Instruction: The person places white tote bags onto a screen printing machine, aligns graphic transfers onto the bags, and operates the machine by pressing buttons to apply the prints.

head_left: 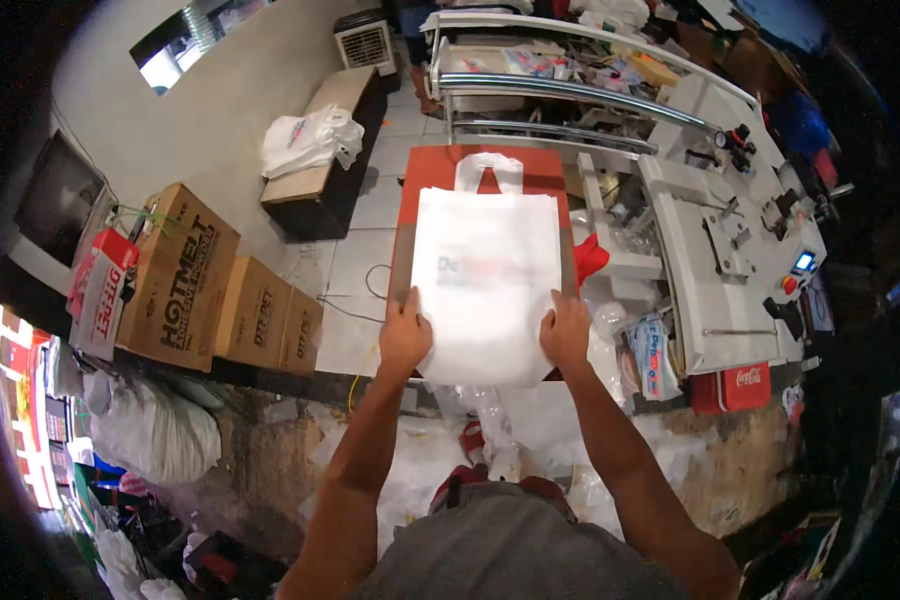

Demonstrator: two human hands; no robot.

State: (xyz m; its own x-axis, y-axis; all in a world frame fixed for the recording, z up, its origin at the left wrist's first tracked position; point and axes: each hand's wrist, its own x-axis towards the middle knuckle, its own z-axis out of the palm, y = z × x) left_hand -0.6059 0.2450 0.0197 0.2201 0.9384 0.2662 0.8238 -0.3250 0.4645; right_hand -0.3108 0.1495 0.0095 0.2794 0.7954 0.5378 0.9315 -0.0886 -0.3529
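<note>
A white bag (485,300) with faint print across its middle lies stretched out before me. Its white loop handle (488,170) extends from the far end over a red board (432,172). At the bag's lower left edge, my left hand (405,332) is closed, with the thumb on top. My right hand (566,328) pinches the opposite edge at about the same height. Fingertips under the bag are hidden.
Brown cardboard boxes (255,310) stand at the left. A long bench (320,200) carries white bags (312,138). Beyond the board runs a machine's metal roller (570,88); its white side table (710,235) is at the right. A red cooler (732,388) sits below it.
</note>
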